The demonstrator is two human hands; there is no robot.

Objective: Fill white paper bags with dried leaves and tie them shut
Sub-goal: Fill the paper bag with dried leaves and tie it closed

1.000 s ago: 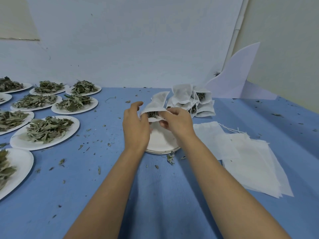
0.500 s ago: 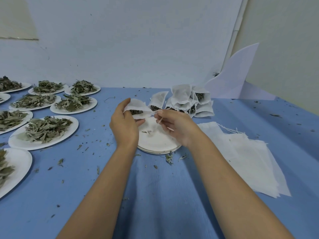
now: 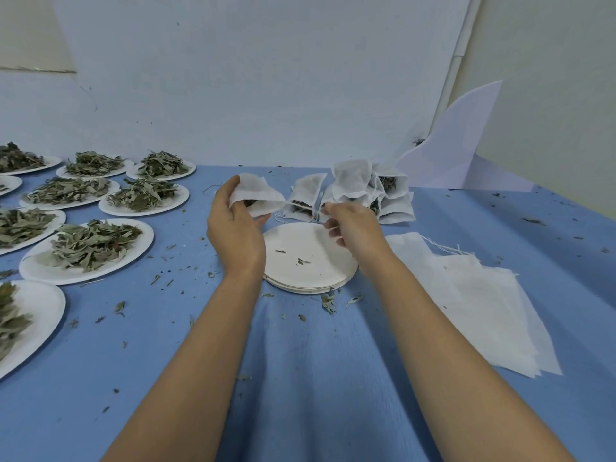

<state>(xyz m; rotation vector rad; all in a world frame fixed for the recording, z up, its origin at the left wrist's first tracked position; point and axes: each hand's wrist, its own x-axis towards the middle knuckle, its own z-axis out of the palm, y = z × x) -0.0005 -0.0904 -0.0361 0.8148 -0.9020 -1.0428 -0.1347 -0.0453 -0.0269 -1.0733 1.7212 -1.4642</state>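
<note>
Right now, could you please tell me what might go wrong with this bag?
The right hand pinches a thin string drawn taut from the bag; a hard tug might snap it or tear the paper. The left hand holds the bag above the table, so its leaves could spill.

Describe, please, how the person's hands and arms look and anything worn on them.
Both the left hand and the right hand are bare: no gloves, rings or watch show. The forearms are uncovered, with no sleeve in view.
</note>
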